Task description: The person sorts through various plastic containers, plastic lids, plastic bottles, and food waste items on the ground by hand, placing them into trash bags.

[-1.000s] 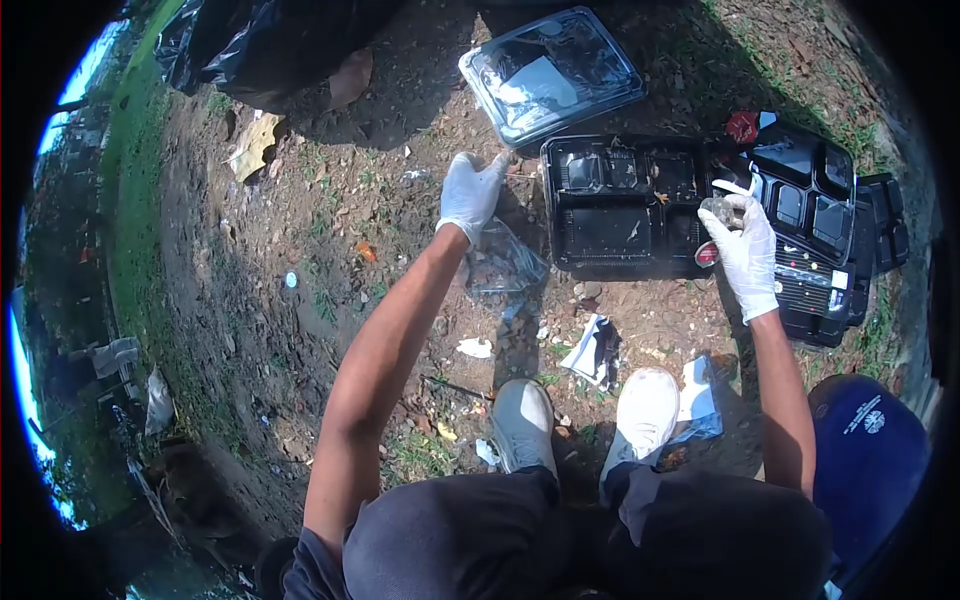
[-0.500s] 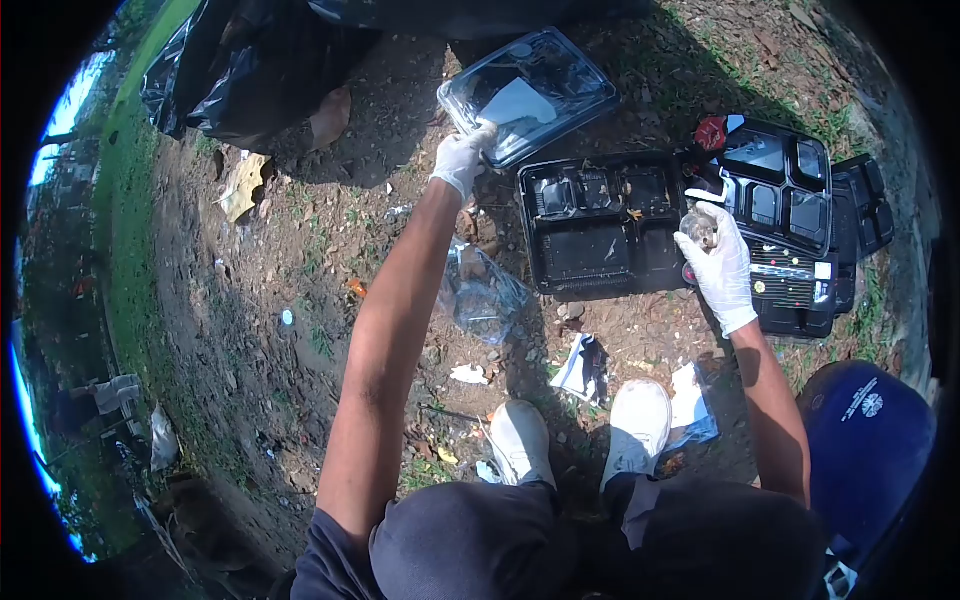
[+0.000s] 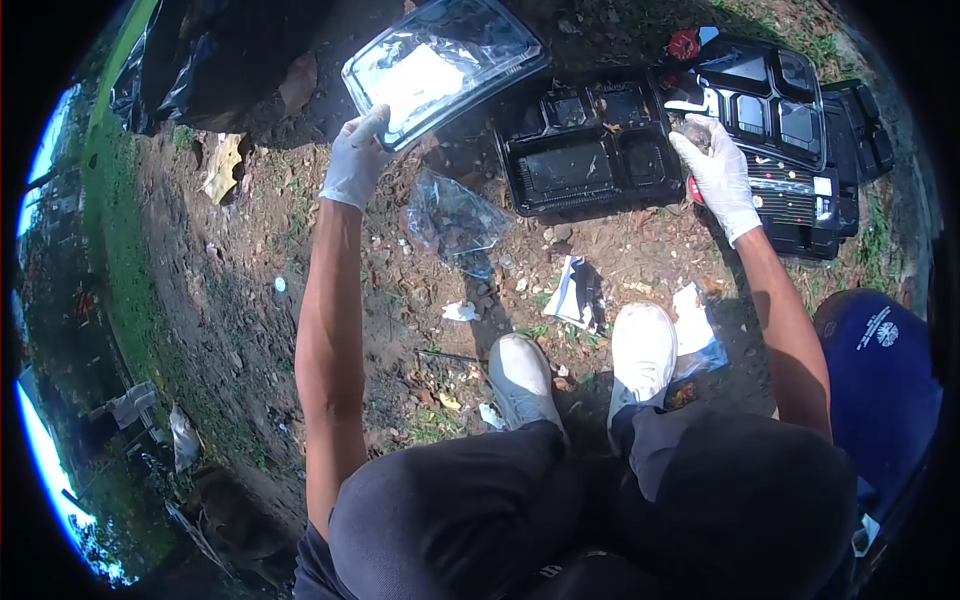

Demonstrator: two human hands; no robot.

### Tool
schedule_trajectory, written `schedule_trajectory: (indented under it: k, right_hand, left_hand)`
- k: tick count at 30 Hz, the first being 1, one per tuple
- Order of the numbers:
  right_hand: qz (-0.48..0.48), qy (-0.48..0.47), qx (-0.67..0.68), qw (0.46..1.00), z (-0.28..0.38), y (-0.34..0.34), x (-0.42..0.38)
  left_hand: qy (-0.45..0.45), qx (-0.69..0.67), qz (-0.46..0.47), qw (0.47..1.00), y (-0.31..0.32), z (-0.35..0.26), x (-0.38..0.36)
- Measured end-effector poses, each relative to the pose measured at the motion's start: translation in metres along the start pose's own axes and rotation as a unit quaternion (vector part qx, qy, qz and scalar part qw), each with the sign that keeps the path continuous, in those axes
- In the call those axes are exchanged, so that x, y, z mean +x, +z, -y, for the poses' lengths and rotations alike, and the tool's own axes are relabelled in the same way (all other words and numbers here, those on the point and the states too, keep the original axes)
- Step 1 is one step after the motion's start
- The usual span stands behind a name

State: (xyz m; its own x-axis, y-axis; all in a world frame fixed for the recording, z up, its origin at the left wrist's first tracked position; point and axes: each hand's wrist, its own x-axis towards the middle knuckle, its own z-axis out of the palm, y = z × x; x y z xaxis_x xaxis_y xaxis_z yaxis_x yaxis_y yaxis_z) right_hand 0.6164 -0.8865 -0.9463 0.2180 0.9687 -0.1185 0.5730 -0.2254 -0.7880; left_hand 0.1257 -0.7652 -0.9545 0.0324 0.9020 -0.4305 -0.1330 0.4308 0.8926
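In a white glove, my left hand grips the near corner of a clear plastic lid. The lid is tilted above the ground, and a bright white patch shows on it. My right hand, also gloved, has its fingers closed on a small crumpled greyish piece, maybe plastic film; the fingers partly cover it. Just left of that hand lies a black compartment tray with bits of leaf in it. More black trays are stacked beyond and to the right of the hand.
A black garbage bag stands at the upper left. Crumpled clear plastic and a white-and-black wrapper lie on the dirt before my shoes. Something blue with a white emblem is at my right.
My left hand has lifted the clear lid and moved it left, tilting it. My right hand stays by the black trays with the crumpled piece. The view has shifted somewhat.
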Motion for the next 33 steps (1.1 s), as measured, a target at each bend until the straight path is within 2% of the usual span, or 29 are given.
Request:
schedule_trajectory:
  k: [2,3,4,6,7,8,10,14,15,16,18,19,21,22,24,26,27,29,30,31,33]
  right_hand:
    - [0.001,0.044,0.014,0.999,0.003,0.001,0.003]
    - [0.013,0.059,0.081,0.995,-0.012,0.004,0.008]
    - [0.014,0.057,0.083,0.995,-0.017,0.004,0.012]
    - [0.007,0.088,0.156,0.984,-0.025,0.005,0.018]
    - [0.004,0.075,0.206,0.976,-0.030,0.005,0.019]
    - [0.004,0.075,0.204,0.976,-0.027,0.003,0.019]
    - [-0.027,0.075,0.231,0.970,-0.021,-0.007,0.017]
    - [-0.083,0.131,0.235,0.960,-0.023,-0.020,0.016]
    - [-0.071,0.135,0.254,0.955,-0.036,-0.021,0.019]
    - [-0.072,0.138,0.251,0.955,-0.034,-0.023,0.016]
    - [-0.082,0.147,0.142,0.975,-0.028,-0.021,0.013]
    - [-0.102,0.100,0.129,0.981,-0.035,-0.016,0.015]
    - [-0.084,0.126,0.132,0.980,-0.048,-0.010,0.018]
    - [-0.067,0.150,0.136,0.977,-0.049,-0.007,0.018]
    - [-0.049,0.136,0.155,0.977,-0.059,0.000,0.024]
    - [-0.041,0.126,0.094,0.987,-0.055,0.006,0.025]
    - [-0.040,0.127,0.095,0.987,-0.053,0.011,0.023]
    - [-0.012,0.169,0.142,0.975,-0.043,0.020,0.019]
    - [0.002,0.190,0.166,0.968,-0.041,0.022,0.018]
    - [-0.007,0.163,0.049,0.985,-0.043,0.023,0.020]
    - [-0.025,0.144,0.051,0.988,-0.048,0.031,0.022]
  left_hand:
    - [0.006,0.010,0.015,1.000,0.005,0.005,-0.015]
    - [0.013,0.018,0.026,0.999,0.007,0.009,-0.023]
    - [-0.003,-0.008,0.053,0.999,0.024,0.002,-0.042]
    - [-0.023,0.015,0.057,0.998,0.040,0.010,-0.056]
    - [-0.038,0.009,0.075,0.996,0.049,0.014,-0.061]
    - [-0.041,-0.010,0.113,0.993,0.063,0.014,-0.071]
    - [-0.074,-0.035,0.131,0.988,0.092,0.013,-0.090]
    - [-0.086,0.032,0.148,0.985,0.122,0.031,-0.099]
    - [-0.090,0.030,0.150,0.984,0.125,0.038,-0.097]
    - [-0.085,0.061,0.151,0.983,0.126,0.045,-0.094]
    - [-0.083,0.094,0.152,0.980,0.125,0.057,-0.091]
    - [-0.073,0.111,0.139,0.981,0.127,0.060,-0.093]
    - [-0.021,0.151,0.124,0.981,0.127,0.063,-0.092]
    - [-0.022,0.151,0.123,0.981,0.127,0.060,-0.093]
    - [0.003,0.255,0.085,0.963,0.124,0.052,-0.093]
    - [-0.010,0.244,0.067,0.967,0.121,0.051,-0.092]
    - [-0.048,0.223,0.064,0.971,0.114,0.058,-0.084]
    - [-0.128,0.131,0.088,0.979,0.111,0.063,-0.079]
    - [-0.129,0.131,0.087,0.979,0.111,0.067,-0.078]
    - [-0.134,0.108,0.111,0.979,0.112,0.071,-0.076]
    - [-0.143,0.104,0.141,0.974,0.111,0.078,-0.067]
